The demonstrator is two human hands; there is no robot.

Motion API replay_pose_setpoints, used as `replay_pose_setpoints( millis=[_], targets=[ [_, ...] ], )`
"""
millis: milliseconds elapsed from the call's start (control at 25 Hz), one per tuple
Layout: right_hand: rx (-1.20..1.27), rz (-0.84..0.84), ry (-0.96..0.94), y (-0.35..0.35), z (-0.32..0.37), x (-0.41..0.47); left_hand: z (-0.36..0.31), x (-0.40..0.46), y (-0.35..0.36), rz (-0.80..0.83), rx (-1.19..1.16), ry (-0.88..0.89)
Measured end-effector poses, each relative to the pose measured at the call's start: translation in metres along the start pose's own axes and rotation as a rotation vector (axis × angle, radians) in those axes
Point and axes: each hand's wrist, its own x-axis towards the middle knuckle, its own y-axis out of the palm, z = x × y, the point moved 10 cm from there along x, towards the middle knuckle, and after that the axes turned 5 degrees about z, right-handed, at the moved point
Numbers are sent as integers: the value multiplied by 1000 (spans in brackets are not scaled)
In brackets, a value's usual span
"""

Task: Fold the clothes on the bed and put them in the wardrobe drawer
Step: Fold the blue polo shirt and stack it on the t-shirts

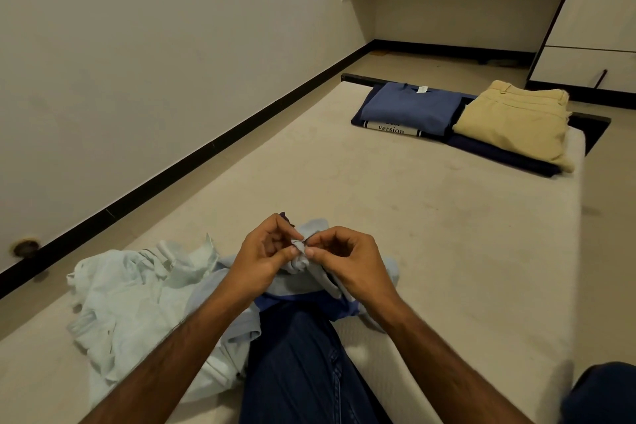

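While both my forearms reached forward over my lap, my left hand [265, 251] and right hand [347, 258] met fingertip to fingertip, each with a closed grip pinching the same bunched edge of a grey-blue garment [304, 263]. My fingers were curled and my thumbs pressed against the cloth, wrists slightly raised. That garment hung crumpled from the pinch, draping down onto my jeans [299, 365], so I could not tell its long axis. Just to its left a pale shirt [130, 296] lay rumpled on the bed [378, 203]. At the bed's far end sat folded clothes: a blue shirt [409, 110] beside tan trousers [512, 120], both on dark items.
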Motion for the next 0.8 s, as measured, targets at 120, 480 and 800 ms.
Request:
replay_pose_setpoints(
  millis=[120,480,800],
  targets=[
    [-102,73,-5,1,8,3,-10,0,1,44,96,29],
    [-293,35,-43,4,20,7,-22,-4,5,62,171,14],
    [-116,39,73,2,-2,12,1,0,3,-13,143,-99]
  ],
)
